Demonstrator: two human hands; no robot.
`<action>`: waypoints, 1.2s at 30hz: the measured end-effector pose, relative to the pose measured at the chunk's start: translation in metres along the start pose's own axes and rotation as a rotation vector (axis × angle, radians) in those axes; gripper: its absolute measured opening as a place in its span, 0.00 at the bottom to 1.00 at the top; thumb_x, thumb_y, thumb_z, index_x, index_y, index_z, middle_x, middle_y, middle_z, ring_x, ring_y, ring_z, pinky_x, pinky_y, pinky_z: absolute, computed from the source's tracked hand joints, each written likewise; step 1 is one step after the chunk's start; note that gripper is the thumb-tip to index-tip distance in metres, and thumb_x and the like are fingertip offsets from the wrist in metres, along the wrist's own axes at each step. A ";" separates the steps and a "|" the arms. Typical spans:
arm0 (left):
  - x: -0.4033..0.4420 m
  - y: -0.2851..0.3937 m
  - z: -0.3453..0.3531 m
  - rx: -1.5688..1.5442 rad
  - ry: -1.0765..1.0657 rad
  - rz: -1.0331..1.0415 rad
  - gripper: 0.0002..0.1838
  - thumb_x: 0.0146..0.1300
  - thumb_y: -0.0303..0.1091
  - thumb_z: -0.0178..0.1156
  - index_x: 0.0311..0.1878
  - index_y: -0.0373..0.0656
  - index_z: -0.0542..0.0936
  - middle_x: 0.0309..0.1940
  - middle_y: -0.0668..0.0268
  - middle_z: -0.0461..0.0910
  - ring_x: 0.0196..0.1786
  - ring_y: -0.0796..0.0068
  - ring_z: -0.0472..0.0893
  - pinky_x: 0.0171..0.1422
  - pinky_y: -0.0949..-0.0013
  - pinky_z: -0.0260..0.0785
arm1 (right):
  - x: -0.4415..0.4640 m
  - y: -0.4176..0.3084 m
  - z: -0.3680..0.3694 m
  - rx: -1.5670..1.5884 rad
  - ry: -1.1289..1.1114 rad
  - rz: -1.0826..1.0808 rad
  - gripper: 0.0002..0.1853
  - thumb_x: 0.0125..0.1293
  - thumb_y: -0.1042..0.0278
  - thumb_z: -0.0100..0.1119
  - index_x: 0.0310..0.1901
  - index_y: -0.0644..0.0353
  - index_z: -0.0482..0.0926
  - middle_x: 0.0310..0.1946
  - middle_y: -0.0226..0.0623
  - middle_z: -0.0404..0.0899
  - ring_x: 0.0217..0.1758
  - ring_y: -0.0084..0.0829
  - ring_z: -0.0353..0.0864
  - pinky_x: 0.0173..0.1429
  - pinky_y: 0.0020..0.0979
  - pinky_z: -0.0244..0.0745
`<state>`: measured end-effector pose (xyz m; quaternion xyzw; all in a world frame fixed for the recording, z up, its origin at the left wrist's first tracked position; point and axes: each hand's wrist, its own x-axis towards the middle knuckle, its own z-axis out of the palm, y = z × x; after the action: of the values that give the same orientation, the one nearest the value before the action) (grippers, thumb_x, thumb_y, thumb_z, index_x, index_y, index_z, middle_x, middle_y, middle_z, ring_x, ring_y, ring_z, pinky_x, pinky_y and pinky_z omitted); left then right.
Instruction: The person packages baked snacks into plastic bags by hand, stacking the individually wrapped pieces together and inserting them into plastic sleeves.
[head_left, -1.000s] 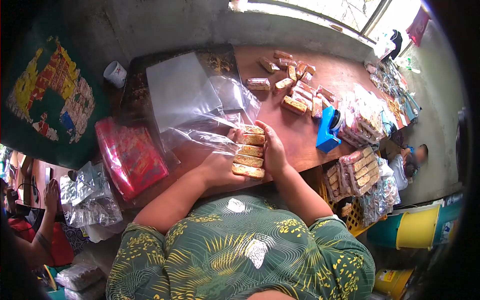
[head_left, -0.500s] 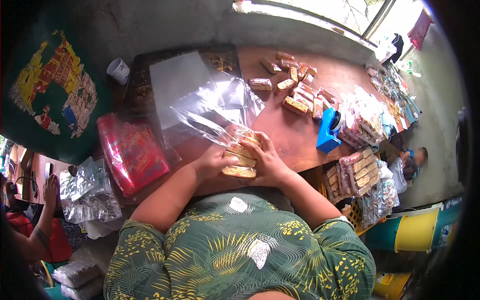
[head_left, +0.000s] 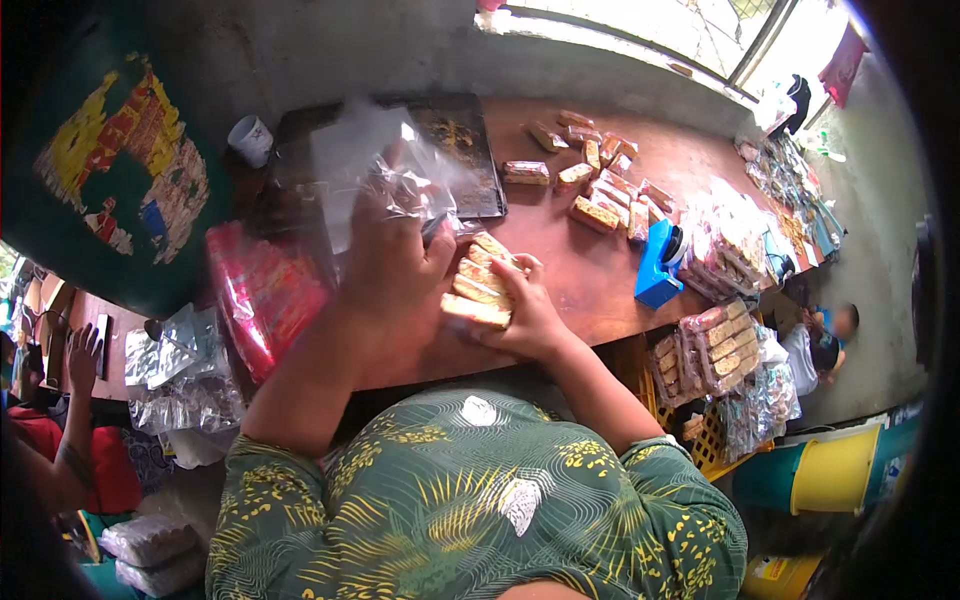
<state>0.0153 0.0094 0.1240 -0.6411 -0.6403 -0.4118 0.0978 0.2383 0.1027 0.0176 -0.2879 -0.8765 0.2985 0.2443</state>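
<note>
My right hand point(head_left: 530, 312) is closed around a short stack of golden-brown biscuit bars point(head_left: 478, 292), held just above the table's near edge. Whether film covers these bars I cannot tell. My left hand point(head_left: 385, 245), smeared by motion, is raised to the left of the stack, over the dark tray point(head_left: 465, 145). Clear plastic film point(head_left: 425, 185) lies crumpled and shiny about its fingers, whose grip is unclear. Under the film is a whitish sheet point(head_left: 340, 140) on the tray. Beside my left forearm lies a red plastic packet point(head_left: 260, 300).
Several wrapped bars point(head_left: 600, 185) are scattered at the back of the table point(head_left: 570, 265). A blue tape dispenser point(head_left: 657, 265) stands at the right, near stacked packs point(head_left: 725, 345). A white cup point(head_left: 250, 141) is at the back left. Another person's hand point(head_left: 83, 355) shows at far left.
My left hand has left the bars and moved up and left over the tray. The film that stretched from the bars is now bunched near it. My right hand keeps the bars.
</note>
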 end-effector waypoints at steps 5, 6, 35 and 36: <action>0.026 -0.026 -0.059 -0.618 -0.300 0.102 0.25 0.73 0.40 0.53 0.67 0.37 0.79 0.76 0.51 0.71 0.71 0.54 0.74 0.78 0.51 0.60 | 0.002 0.001 -0.029 1.308 -0.156 0.195 0.49 0.58 0.55 0.69 0.82 0.57 0.60 0.85 0.43 0.56 0.87 0.38 0.58 0.78 0.37 0.71; 0.021 -0.045 -0.058 -1.000 -0.372 -0.222 0.25 0.76 0.43 0.47 0.63 0.38 0.83 0.74 0.54 0.76 0.65 0.57 0.79 0.76 0.55 0.64 | -0.007 0.011 -0.033 1.508 -0.197 0.143 0.49 0.62 0.47 0.68 0.82 0.53 0.61 0.85 0.40 0.56 0.86 0.39 0.59 0.77 0.38 0.72; -0.061 0.022 0.087 -0.473 -0.440 -0.246 0.25 0.70 0.25 0.61 0.70 0.42 0.80 0.69 0.50 0.77 0.64 0.52 0.83 0.68 0.58 0.78 | -0.082 -0.016 -0.048 1.123 0.067 0.175 0.53 0.54 0.56 0.82 0.77 0.66 0.61 0.71 0.44 0.63 0.78 0.39 0.67 0.80 0.42 0.66; -0.065 0.023 0.092 -0.483 -0.405 -0.209 0.26 0.69 0.25 0.61 0.71 0.42 0.78 0.70 0.50 0.76 0.64 0.51 0.83 0.69 0.58 0.78 | -0.086 -0.001 -0.040 1.048 0.048 0.099 0.54 0.52 0.53 0.82 0.77 0.66 0.63 0.73 0.44 0.60 0.79 0.41 0.64 0.81 0.43 0.63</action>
<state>0.0833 0.0173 0.0318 -0.6455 -0.5930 -0.4234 -0.2290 0.3235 0.0610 0.0244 -0.1749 -0.5890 0.7016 0.3610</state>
